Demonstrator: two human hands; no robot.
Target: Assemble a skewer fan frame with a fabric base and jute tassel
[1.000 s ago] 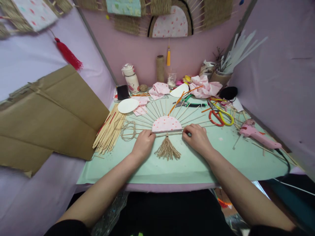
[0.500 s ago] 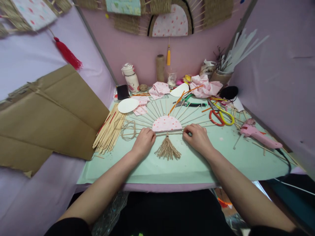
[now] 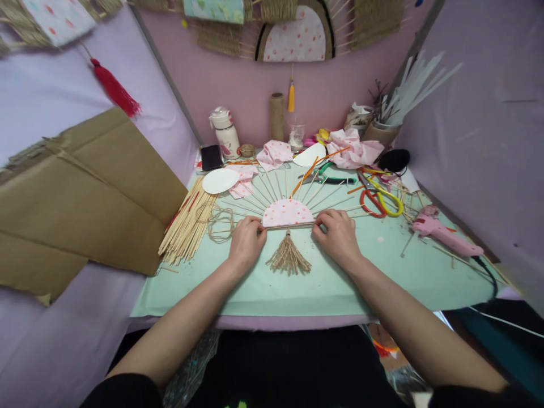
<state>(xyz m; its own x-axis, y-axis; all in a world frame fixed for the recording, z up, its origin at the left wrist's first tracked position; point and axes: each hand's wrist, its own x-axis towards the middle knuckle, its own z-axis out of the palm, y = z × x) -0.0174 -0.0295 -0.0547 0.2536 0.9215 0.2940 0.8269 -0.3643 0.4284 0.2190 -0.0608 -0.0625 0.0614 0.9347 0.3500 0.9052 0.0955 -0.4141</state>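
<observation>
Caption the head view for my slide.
Left hand and right hand hold a thin strip along a dotted half-disc's edge.

At centre frame, the jute cord (image 3: 289, 227) now meets the spotted half-disc (image 3: 288, 213) along its flat edge. The left hand (image 3: 247, 241) and right hand (image 3: 336, 233) have edged upward.

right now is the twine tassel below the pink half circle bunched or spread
Spread: the tassel is narrow at its top and fans wide lower down on the green tabletop.
</observation>
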